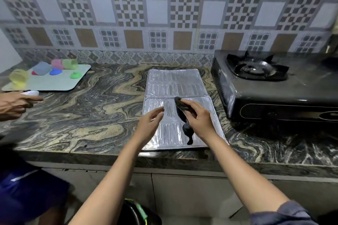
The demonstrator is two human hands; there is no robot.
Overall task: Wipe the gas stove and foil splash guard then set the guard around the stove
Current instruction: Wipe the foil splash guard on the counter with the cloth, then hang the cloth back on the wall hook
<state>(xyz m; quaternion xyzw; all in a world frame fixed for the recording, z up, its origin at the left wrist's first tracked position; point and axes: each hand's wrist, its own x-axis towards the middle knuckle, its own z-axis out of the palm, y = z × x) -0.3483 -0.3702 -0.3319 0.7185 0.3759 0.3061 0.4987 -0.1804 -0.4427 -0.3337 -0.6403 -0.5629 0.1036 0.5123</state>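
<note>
The silver foil splash guard [175, 86] lies folded flat on the marbled counter, left of the black single-burner gas stove [270, 95]. My right hand [198, 118] hovers over the guard's near panel, shut on a dark cloth [182, 115] that hangs down from my fist to the foil. My left hand [150, 123] is open, fingers apart, over the guard's left edge and holds nothing.
A pale mat [54, 82] with several coloured plastic cups sits at the counter's far left. Another person's hand [14, 105] rests on the counter at the left edge, holding something small and white. The counter's front edge [109, 153] runs below the guard.
</note>
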